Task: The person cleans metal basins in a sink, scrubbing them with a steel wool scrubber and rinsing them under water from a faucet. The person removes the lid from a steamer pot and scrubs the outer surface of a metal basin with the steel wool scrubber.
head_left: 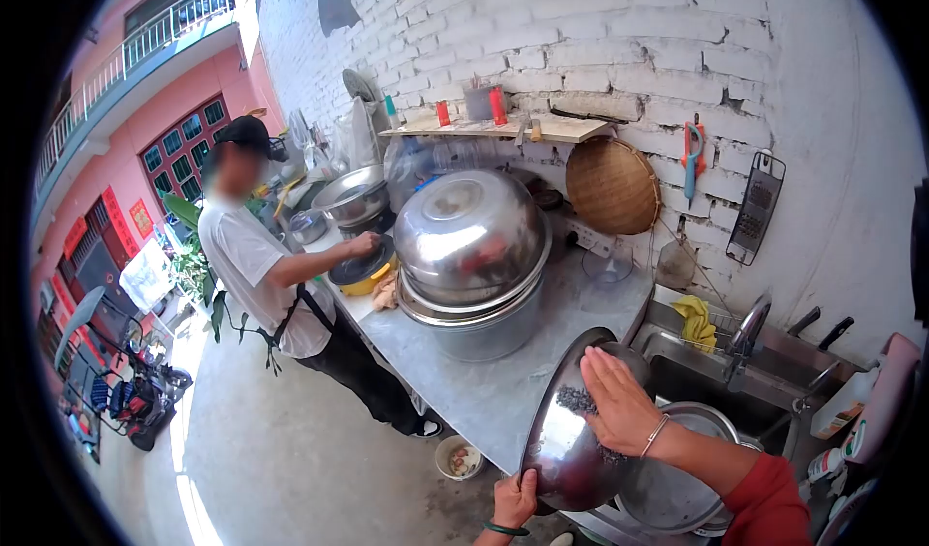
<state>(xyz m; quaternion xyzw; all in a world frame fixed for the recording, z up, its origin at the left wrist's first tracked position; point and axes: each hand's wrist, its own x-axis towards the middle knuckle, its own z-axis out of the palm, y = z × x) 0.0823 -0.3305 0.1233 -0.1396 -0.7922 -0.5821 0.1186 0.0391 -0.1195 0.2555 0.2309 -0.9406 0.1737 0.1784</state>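
My left hand [515, 500] grips the lower rim of a metal bowl [561, 439], tilted up over the front edge of the counter. My right hand [624, 410] lies flat against the bowl's shiny surface, fingers straight and together. Under its palm is a dark grey, curly mass that looks like a steel wool scourer [578, 399], showing on both sides of the hand. Just right of the bowl, a wide metal basin [677, 496] sits by the sink [668, 357].
A large upturned metal basin [469, 236] covers a pot on the counter [445, 381]. At the counter's left, a person [261, 256] has a hand at a dark pan with yellow beneath. Knives [834, 333] stand behind the sink, near the faucet [750, 328]. A bucket [458, 458] is on the floor.
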